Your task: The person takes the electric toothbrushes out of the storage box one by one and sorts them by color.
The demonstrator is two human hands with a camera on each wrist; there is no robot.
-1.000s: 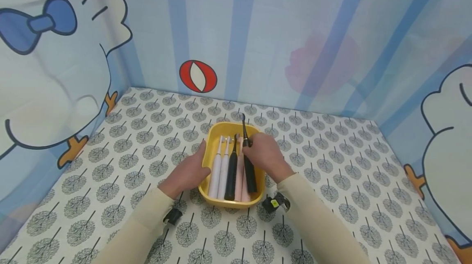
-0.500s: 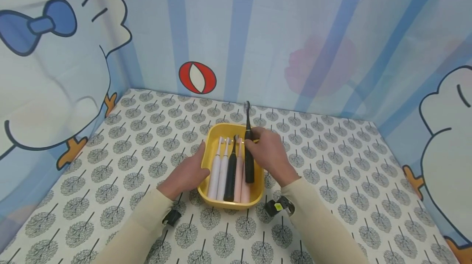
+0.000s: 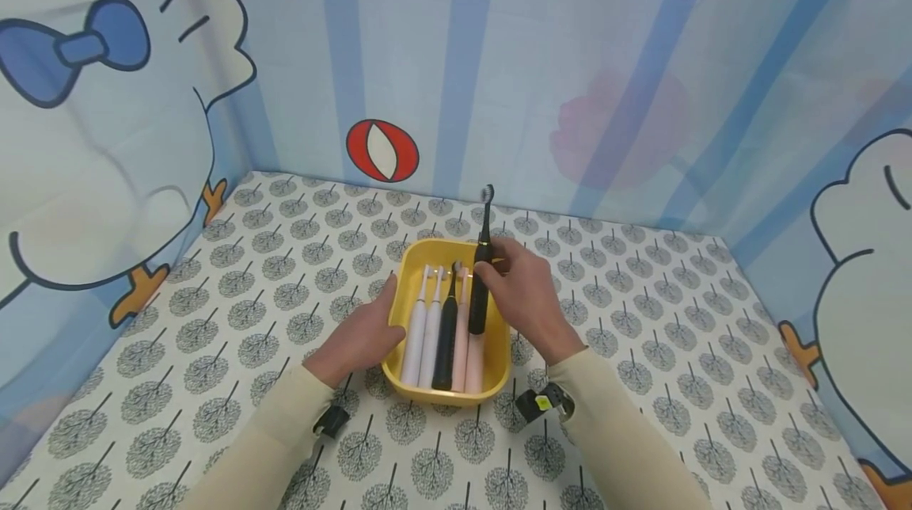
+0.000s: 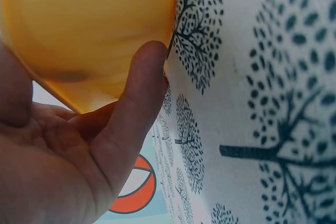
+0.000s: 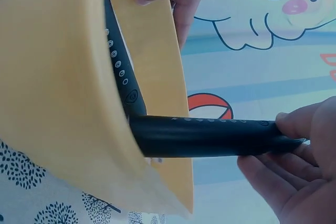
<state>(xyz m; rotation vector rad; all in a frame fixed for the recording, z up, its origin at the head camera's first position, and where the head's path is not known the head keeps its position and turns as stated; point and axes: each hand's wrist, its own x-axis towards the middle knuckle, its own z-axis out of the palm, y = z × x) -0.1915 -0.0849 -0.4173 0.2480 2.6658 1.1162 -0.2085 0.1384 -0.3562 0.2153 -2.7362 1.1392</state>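
A yellow plastic bin (image 3: 445, 397) stands on the table. Its left wall is gripped by my left hand (image 3: 359, 337), thumb over the rim and fingers outside, as the right wrist view also shows. My right hand (image 3: 526, 288) pinches a black electric toothbrush (image 3: 479, 302) by the upper handle, brush head pointing up and away; its lower end overlaps the bin's right side. Inside lie two white toothbrushes (image 3: 416, 344), another black toothbrush (image 3: 446, 344) and two pink toothbrushes (image 3: 475, 363), side by side. In the left wrist view the bin's outer wall (image 4: 89, 24) fills the upper left.
White cloth with dark tree prints (image 3: 271, 348) covers the table. Behind it hangs a blue striped backdrop (image 3: 520, 82) with cartoon birds, meeting the table's back edge. A small black device (image 3: 537, 403) is strapped at the right wrist, and another device (image 3: 331, 420) at the left.
My right hand has raised the black toothbrush up and away from the other toothbrushes, uncovering more of the pink one beneath. The left hand stays on the bin's left wall.
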